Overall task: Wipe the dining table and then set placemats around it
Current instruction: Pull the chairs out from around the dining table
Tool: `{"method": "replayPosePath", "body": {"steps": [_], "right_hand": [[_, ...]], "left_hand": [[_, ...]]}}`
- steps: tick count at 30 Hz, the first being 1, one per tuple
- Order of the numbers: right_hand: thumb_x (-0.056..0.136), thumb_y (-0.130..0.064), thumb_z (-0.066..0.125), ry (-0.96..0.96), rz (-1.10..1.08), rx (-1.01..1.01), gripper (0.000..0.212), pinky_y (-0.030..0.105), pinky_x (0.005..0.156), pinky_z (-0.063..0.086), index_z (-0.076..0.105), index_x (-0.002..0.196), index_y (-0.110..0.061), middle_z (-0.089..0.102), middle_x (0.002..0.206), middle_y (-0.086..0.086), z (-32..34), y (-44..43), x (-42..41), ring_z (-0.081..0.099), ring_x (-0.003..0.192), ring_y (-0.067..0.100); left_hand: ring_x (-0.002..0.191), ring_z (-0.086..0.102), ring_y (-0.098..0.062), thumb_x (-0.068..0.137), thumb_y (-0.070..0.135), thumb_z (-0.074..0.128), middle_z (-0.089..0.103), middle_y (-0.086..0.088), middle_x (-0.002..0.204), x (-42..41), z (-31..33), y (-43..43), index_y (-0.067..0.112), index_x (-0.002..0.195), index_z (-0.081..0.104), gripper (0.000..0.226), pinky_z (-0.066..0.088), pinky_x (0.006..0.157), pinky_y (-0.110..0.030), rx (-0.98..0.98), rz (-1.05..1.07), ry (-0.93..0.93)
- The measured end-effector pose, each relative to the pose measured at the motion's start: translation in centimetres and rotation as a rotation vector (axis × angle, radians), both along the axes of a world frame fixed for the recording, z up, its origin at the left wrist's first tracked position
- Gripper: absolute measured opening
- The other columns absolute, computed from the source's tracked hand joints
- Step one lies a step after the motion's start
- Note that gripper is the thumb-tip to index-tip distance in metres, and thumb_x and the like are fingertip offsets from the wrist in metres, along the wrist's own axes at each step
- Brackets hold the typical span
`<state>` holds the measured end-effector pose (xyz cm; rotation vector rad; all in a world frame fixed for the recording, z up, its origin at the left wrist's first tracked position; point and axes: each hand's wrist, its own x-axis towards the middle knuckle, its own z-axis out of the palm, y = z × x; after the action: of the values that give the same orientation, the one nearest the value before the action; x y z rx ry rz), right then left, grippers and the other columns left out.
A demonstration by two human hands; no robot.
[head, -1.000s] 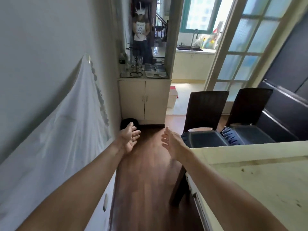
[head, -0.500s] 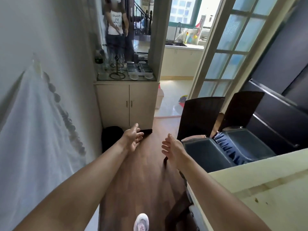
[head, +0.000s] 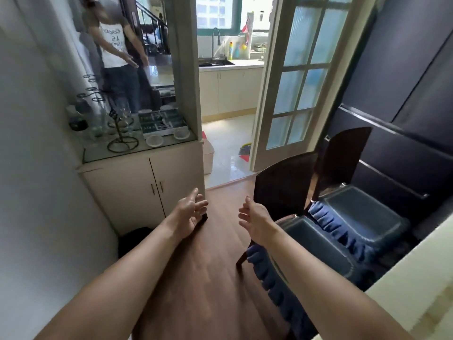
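Dining surface [head: 421,285] shows only as a pale corner at the lower right edge of the frame, to the right of the right forearm and well behind both hands. The left hand [head: 190,212] and the right hand [head: 255,217] reach forward in the middle of the frame, apart from each other, palms turned inward, fingers loose and slightly bent, holding nothing. Neither hand touches the dining surface; both hang over the brown wooden floor [head: 203,278].

Just right of the right hand stands a dark chair [head: 284,190] with a blue frilled seat cushion [head: 316,246], its seat facing the pale corner. A second dark chair [head: 343,153] with the same kind of cushion stands beside it, farther to the right. Behind them a dark panelled wall [head: 404,82] fills the upper right.

At centre left sits a cream two-door cabinet [head: 137,182] whose glass top carries a wire rack [head: 120,133], glasses and small bowls. Above it a mirror [head: 137,33] reflects a person in a white printed shirt. A black object [head: 132,239] lies on the floor by the cabinet's foot. A plain white wall [head: 36,168] runs down the left side.

At top centre an open doorway with a glass-paned door [head: 294,77] leads to a tiled kitchen with a sink counter [head: 228,63], and a broom [head: 245,153] lies on the tiles.
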<state>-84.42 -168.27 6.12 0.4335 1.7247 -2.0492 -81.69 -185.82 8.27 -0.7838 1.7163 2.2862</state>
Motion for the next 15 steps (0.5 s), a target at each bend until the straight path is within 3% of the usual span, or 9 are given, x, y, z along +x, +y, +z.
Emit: {"method": "replayPosePath", "body": {"steps": [4,6,9,11,12,13,15], "right_hand": [[0.098,-0.044,0.039,-0.042,-0.077,-0.014,0.033,0.034,0.087,0.043,0.050,0.106,-0.013,0.054,0.110,0.012,-1.4,0.3,-3.6,0.054,0.101,0.026],[0.100,-0.041,0.037,-0.061,-0.148,-0.022,0.047,0.037,0.094,0.040,0.047,0.127,-0.003,0.046,0.136,0.026,-2.3,0.9,-5.5,0.046,0.124,0.039],[0.101,-0.040,0.033,-0.079,-0.271,-0.034,0.057,0.042,0.106,0.034,0.034,0.139,0.003,0.032,0.147,0.024,-2.9,1.7,-8.1,0.034,0.135,0.037],[0.102,-0.040,0.031,-0.082,-0.370,-0.057,0.060,0.044,0.110,0.029,0.024,0.144,0.003,0.028,0.150,0.023,-3.1,2.0,-10.1,0.030,0.138,0.036],[0.102,-0.040,0.030,-0.087,-0.407,-0.069,0.061,0.045,0.111,0.027,0.021,0.146,0.002,0.026,0.151,0.023,-3.2,2.1,-10.8,0.028,0.139,0.036],[0.102,-0.040,0.030,-0.092,-0.446,-0.079,0.062,0.045,0.112,0.027,0.020,0.146,0.002,0.026,0.151,0.023,-3.3,2.1,-11.4,0.027,0.140,0.036],[0.102,-0.040,0.031,-0.119,-0.531,-0.111,0.062,0.045,0.111,0.028,0.020,0.147,0.001,0.026,0.151,0.023,-3.7,2.0,-12.4,0.027,0.139,0.036]], "left_hand": [[0.113,0.051,-0.025,0.100,0.042,0.035,0.058,-0.011,0.119,-6.0,-1.5,-0.1,0.011,0.127,0.048,0.044,0.031,0.098,-0.035,-0.008,-0.076,-0.019],[0.110,0.053,-0.023,0.100,0.042,0.035,0.060,-0.010,0.120,-9.7,-2.1,0.2,0.009,0.129,0.048,0.046,0.034,0.097,-0.033,-0.016,-0.145,-0.026],[0.096,0.058,-0.019,0.100,0.042,0.035,0.063,-0.008,0.112,-15.1,-2.4,0.8,0.009,0.132,0.047,0.048,0.039,0.079,-0.027,-0.011,-0.252,-0.036],[0.115,0.055,-0.022,0.100,0.044,0.033,0.058,-0.010,0.127,-19.0,-2.6,1.3,0.010,0.135,0.043,0.050,0.039,0.098,-0.031,0.000,-0.376,-0.030],[0.126,0.048,-0.024,0.100,0.045,0.032,0.052,-0.012,0.135,-20.6,-2.6,1.5,0.010,0.138,0.040,0.052,0.031,0.109,-0.035,0.004,-0.431,-0.022],[0.132,0.042,-0.025,0.100,0.045,0.031,0.048,-0.013,0.140,-22.1,-2.6,1.7,0.010,0.139,0.037,0.053,0.023,0.114,-0.038,0.004,-0.482,-0.016],[0.133,0.040,-0.025,0.100,0.045,0.030,0.044,-0.013,0.143,-24.9,-2.4,2.5,0.012,0.140,0.037,0.052,0.023,0.113,-0.037,-0.018,-0.576,-0.018]]}}
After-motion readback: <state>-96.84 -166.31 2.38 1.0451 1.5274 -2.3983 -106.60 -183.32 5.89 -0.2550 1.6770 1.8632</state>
